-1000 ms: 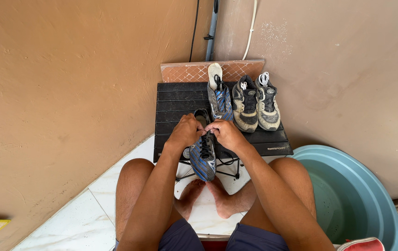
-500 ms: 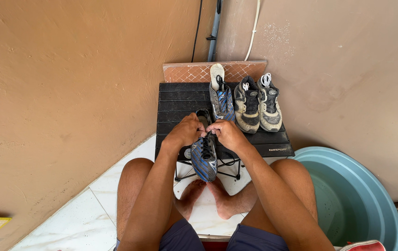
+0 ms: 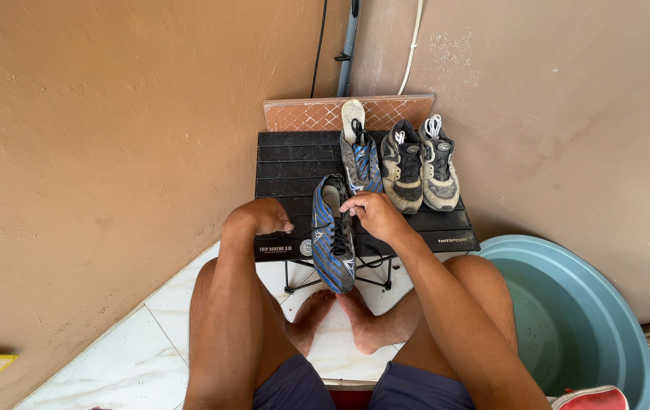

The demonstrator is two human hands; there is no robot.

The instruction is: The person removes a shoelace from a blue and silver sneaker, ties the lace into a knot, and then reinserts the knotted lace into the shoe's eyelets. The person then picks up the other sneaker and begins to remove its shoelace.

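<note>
A blue and black sports shoe [image 3: 332, 254] lies toe towards me on the front edge of a small black slatted folding table [image 3: 287, 163]. My right hand [image 3: 374, 214] grips it at the tongue and upper laces. My left hand [image 3: 260, 218] is closed in a fist to the left of the shoe. A thin black lace runs from the fist to the shoe. The matching blue shoe [image 3: 361, 159] stands at the back of the table.
A grey and black pair of worn shoes [image 3: 420, 165] sits on the table's right side. A terracotta tile [image 3: 302, 114] leans on the wall behind. A large blue basin [image 3: 591, 319] stands at my right, close to my knee. My bare feet rest under the table.
Both hands were together over the shoe. My left hand has since pulled away to the left with the lace, and the shoe now lies uncovered on the table edge.
</note>
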